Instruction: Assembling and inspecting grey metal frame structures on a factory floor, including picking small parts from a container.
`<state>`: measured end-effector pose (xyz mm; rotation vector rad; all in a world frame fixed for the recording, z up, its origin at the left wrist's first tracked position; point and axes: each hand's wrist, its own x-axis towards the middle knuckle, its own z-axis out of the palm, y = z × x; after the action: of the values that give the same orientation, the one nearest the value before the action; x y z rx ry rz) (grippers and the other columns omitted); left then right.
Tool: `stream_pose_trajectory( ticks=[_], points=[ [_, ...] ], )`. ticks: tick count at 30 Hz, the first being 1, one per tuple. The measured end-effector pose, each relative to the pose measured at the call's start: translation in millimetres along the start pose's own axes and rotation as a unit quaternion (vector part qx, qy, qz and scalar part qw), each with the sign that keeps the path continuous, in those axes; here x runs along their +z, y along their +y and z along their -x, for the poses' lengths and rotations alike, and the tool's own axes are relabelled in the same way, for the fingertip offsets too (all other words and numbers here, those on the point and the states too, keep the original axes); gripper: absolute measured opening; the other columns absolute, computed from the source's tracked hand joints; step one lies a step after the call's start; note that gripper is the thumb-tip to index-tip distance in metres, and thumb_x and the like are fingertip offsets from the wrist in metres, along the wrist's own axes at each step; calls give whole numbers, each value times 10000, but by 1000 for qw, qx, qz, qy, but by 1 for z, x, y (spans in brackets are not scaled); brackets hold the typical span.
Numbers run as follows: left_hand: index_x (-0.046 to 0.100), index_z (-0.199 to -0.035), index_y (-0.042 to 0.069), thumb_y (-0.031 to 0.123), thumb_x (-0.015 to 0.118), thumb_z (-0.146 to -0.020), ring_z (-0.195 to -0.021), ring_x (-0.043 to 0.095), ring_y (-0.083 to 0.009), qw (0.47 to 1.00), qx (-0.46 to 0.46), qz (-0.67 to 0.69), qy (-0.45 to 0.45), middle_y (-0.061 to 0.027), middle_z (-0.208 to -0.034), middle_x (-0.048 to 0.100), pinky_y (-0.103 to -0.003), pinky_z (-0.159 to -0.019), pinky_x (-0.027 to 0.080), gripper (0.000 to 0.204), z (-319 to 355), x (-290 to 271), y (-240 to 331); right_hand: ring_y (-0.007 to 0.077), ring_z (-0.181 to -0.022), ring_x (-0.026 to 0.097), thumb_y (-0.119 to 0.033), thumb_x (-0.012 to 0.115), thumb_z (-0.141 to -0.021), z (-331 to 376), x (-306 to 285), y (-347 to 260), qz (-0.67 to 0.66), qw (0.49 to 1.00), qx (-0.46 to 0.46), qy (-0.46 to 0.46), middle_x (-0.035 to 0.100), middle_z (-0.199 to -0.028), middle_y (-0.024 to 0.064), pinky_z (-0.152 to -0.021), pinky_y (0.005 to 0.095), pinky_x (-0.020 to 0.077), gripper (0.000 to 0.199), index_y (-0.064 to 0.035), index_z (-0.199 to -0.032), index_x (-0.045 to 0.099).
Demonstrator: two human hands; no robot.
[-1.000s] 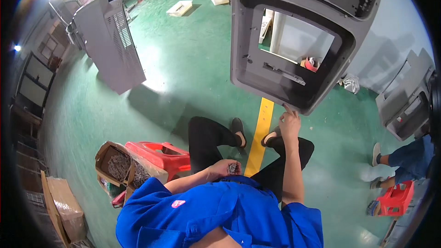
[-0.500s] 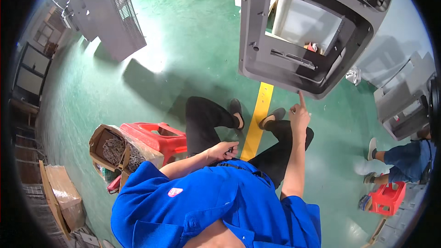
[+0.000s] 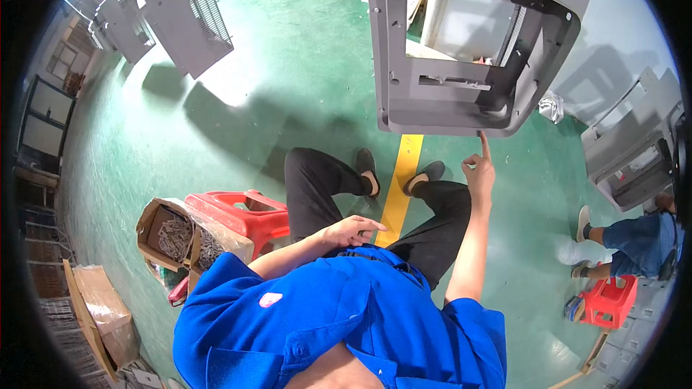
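A large grey housing frame with a rectangular opening hangs or stands ahead of me on the right; its support is out of view. My right hand is raised beneath its lower edge. The index finger points up and its tip appears to touch that edge; the thumb curls towards the other fingers, and I see nothing held. Low over my lap, my left hand is loosely closed, its index finger reaching forward. Something small and dark shows in its fingers, too small to name.
At my left, an open cardboard box of small metal parts sits beside a red stool. A vented grey panel stands far left. On the right are another grey housing, a person's leg and a red stool.
In view, the grey frame has shifted left and up and sits more level. My right hand has moved slightly right along its lower edge. My left index finger has straightened.
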<state>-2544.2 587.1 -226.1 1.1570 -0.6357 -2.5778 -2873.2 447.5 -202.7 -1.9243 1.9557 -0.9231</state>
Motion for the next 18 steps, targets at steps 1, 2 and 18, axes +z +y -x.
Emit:
stream_pose_trajectory(
  ticks=[1,2,18],
  points=[
    [478,-1257,31,165,408,-963,-477,271,-14,1000,9,-2,2,75,-642,309,-169,-398,233,330,2,2,1,212,-647,633,17,660,-617,-1,-1,0,-3,1000,-4,0,365,-1442,-40,-570,332,487,62,11,-635,601],
    [472,-1266,33,152,401,-961,-478,271,-14,1000,17,-4,5,75,-645,312,-166,-401,236,335,2,4,2,209,-647,633,18,660,-617,-3,-2,-1,-6,1000,-8,1,363,-1443,-42,-572,330,486,63,13,-635,600],
    [465,-1339,85,28,328,-864,-451,313,-33,907,297,-229,193,66,-566,356,-190,-406,293,498,6,29,90,213,-627,651,15,634,-633,14,26,-54,-32,997,-51,-57,418,-1404,-37,-564,316,506,44,13,-608,598]
  ],
)
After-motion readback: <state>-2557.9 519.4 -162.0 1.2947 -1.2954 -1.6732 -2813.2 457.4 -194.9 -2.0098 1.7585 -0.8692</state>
